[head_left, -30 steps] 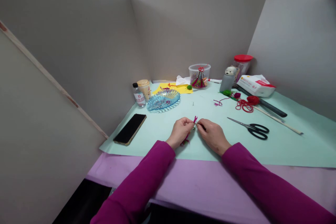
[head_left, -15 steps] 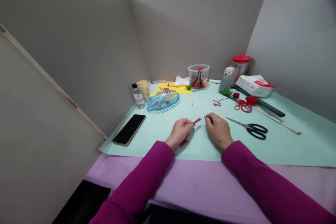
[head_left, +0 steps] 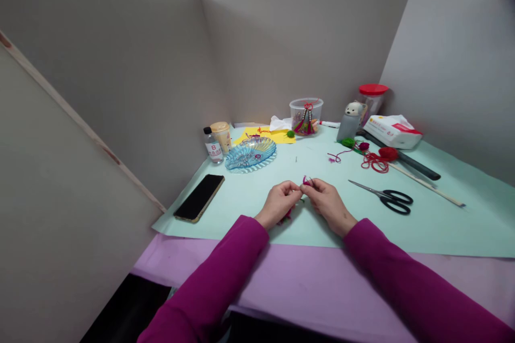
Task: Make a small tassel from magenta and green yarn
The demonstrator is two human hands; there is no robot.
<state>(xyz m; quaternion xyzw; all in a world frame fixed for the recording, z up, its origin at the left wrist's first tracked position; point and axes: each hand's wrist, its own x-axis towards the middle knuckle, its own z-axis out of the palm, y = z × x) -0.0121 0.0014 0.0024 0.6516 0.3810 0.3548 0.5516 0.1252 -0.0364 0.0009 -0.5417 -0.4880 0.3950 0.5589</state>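
Observation:
My left hand (head_left: 280,202) is closed in a pinch on magenta yarn (head_left: 306,179), whose loose end sticks up between the two hands. More of the yarn, with a bit of green, hangs below the left palm down to the mat. Fingertips touching the left ones, my right hand (head_left: 328,202) is also closed, at the yarn's end. Whether the thin pale thing it held still sits in its fingers is hidden. Black-handled scissors (head_left: 386,196) lie just right of the right hand, blades toward it.
Left lies a phone (head_left: 200,198); behind it stand a bottle (head_left: 213,146) and a blue glass dish (head_left: 250,156) of beads. At the back is a clear tub (head_left: 298,104) with a tassel ornament. Red yarn (head_left: 375,163), a stick (head_left: 438,191) and a tissue pack (head_left: 396,131) fill the right.
My right hand has moved left, bringing its fingertips against my left hand's at the yarn. The yarn end, which pointed right, now stands upward. The thin pale thing no longer shows.

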